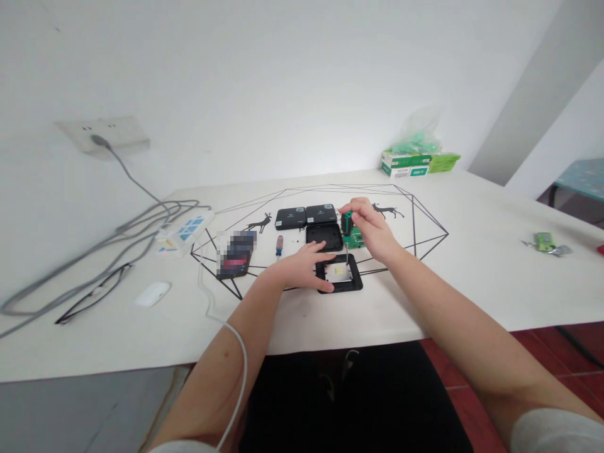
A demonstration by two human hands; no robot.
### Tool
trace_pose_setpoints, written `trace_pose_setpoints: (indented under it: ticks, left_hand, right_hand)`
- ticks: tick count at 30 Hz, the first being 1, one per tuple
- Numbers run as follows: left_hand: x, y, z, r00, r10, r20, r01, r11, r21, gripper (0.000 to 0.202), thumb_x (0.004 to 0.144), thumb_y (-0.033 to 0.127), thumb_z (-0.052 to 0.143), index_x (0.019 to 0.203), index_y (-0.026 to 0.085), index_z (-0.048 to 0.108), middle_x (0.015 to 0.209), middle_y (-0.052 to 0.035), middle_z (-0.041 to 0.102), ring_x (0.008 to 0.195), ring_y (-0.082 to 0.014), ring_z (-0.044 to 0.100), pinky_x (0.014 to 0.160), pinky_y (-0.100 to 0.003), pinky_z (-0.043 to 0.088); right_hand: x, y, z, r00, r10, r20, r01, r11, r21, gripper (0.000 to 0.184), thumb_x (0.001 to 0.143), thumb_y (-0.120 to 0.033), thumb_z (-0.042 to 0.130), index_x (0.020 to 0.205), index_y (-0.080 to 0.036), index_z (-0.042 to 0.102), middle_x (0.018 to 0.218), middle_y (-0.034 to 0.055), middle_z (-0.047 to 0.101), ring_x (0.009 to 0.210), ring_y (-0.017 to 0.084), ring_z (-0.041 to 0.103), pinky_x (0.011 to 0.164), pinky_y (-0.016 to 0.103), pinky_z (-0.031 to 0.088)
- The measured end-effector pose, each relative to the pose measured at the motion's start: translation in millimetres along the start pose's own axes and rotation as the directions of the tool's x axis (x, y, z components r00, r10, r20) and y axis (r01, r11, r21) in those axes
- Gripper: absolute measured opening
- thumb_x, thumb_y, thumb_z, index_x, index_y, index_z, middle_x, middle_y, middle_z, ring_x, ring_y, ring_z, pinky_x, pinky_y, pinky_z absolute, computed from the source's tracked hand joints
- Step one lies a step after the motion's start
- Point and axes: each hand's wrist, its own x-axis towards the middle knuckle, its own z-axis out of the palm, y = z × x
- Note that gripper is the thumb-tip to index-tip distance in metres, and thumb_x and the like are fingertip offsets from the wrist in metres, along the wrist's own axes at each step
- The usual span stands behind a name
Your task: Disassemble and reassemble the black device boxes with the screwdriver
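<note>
A black plastic case half [356, 283] with a silver metal plate [336, 273] inside lies flat on the table before me. My left hand [306, 265] rests on its left edge, fingers spread. Wrapped round the green and black handle of an upright screwdriver [347, 224] is my right hand [370, 228]; the shaft points down to the plate's upper right corner. Just behind lie an open black case shell [324, 237] and a green circuit board [356, 239], partly hidden by my right hand. Two closed black boxes [290, 218] sit side by side farther back.
To the left are a second screwdriver [279, 246], a phone [236, 255], a power strip [186, 231] with grey cables, glasses [94, 293] and a white earbud case [153, 294]. Green and white boxes [406, 162] stand at the back right; keys [547, 244] lie far right.
</note>
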Motion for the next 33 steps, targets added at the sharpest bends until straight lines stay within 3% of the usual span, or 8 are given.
trace_pose_setpoints:
  ticks: [5,10,14,19,23,25,31,33]
  left_hand:
    - [0.2,-1.1,0.4,1.0,0.004,-0.009,-0.004,1.0,0.004,0.103,0.074,0.074,0.082,0.162,0.033,0.047,0.18,-0.0084,0.011,0.166,-0.0397,0.007,0.132,-0.055,0.019]
    - [0.3,-2.2,0.9,1.0,0.016,-0.006,-0.016,1.0,0.01,0.104,0.074,0.076,0.081,0.163,0.034,0.045,0.18,-0.0086,0.011,0.166,-0.0406,0.007,0.132,-0.056,0.02]
    - [0.3,-1.3,0.5,1.0,0.005,-0.006,-0.005,1.0,0.009,0.103,0.074,0.074,0.082,0.163,0.034,0.046,0.18,-0.0082,0.012,0.166,-0.0403,0.008,0.132,-0.055,0.019]
    - [0.1,-1.1,-0.1,1.0,0.015,-0.013,-0.015,1.0,0.013,0.103,0.075,0.074,0.082,0.163,0.035,0.046,0.18,-0.0075,0.013,0.166,-0.0402,0.009,0.133,-0.055,0.019]
    - [0.4,-2.6,1.1,1.0,0.01,-0.004,-0.01,1.0,0.006,0.104,0.074,0.075,0.081,0.163,0.034,0.045,0.18,-0.008,0.012,0.166,-0.0384,0.008,0.133,-0.053,0.018]
    - [0.4,-2.8,1.6,1.0,0.004,-0.004,-0.004,1.0,0.005,0.105,0.074,0.076,0.081,0.163,0.034,0.046,0.18,-0.0078,0.012,0.167,-0.0381,0.007,0.133,-0.053,0.018]
    - [-1.1,0.4,-0.6,1.0,-0.004,-0.003,0.004,1.0,0.004,0.104,0.074,0.073,0.083,0.162,0.032,0.047,0.18,-0.0085,0.012,0.166,-0.0377,0.008,0.133,-0.052,0.018]
    - [-1.3,1.3,-0.9,1.0,-0.008,-0.002,0.008,1.0,0.009,0.104,0.074,0.072,0.083,0.162,0.031,0.047,0.18,-0.0093,0.012,0.166,-0.038,0.008,0.133,-0.052,0.017]
  right_hand:
    - [-1.1,4.0,1.9,0.998,0.011,-0.06,-0.007,0.998,0.056,0.036,0.099,-0.061,0.06,0.099,-0.027,0.073,0.109,0.0057,0.07,0.109,0.024,0.067,0.102,0.048,0.055]
    - [-5.2,2.5,15.7,0.993,0.087,-0.081,-0.068,0.976,0.205,0.05,0.076,-0.057,0.088,0.097,-0.027,0.054,0.109,0.0036,0.076,0.091,0.018,0.072,0.089,0.041,0.061]
    - [-8.4,-0.7,18.7,0.991,0.123,-0.051,-0.105,0.958,0.268,0.045,0.087,-0.054,0.078,0.102,-0.03,0.044,0.115,0.0038,0.077,0.092,0.017,0.076,0.092,0.042,0.061]
    - [-9.6,-4.2,11.7,0.997,0.071,-0.026,-0.066,0.985,0.162,0.018,0.1,-0.042,0.056,0.113,-0.029,0.058,0.131,0.0069,0.072,0.103,0.022,0.075,0.096,0.048,0.06]
    - [-6.9,-4.9,6.5,0.982,-0.124,-0.141,0.103,0.984,-0.146,0.02,0.099,-0.029,0.051,0.101,-0.028,0.071,0.111,0.0068,0.066,0.108,0.024,0.066,0.101,0.05,0.055]
    - [-5.9,-5.0,5.1,0.973,-0.158,-0.165,0.124,0.972,-0.201,0.021,0.099,-0.028,0.05,0.096,-0.028,0.072,0.102,0.006,0.063,0.103,0.024,0.065,0.097,0.049,0.055]
    - [-7.6,-4.7,9.2,0.984,-0.047,-0.169,0.049,0.999,0.007,0.012,0.098,-0.039,0.063,0.099,-0.027,0.062,0.108,0.0057,0.076,0.102,0.023,0.072,0.092,0.044,0.058]
    - [-8.9,-3.7,12.9,0.987,0.012,-0.159,-0.002,0.998,0.062,0.029,0.088,-0.039,0.079,0.099,-0.028,0.055,0.109,0.0044,0.079,0.099,0.022,0.074,0.09,0.042,0.058]
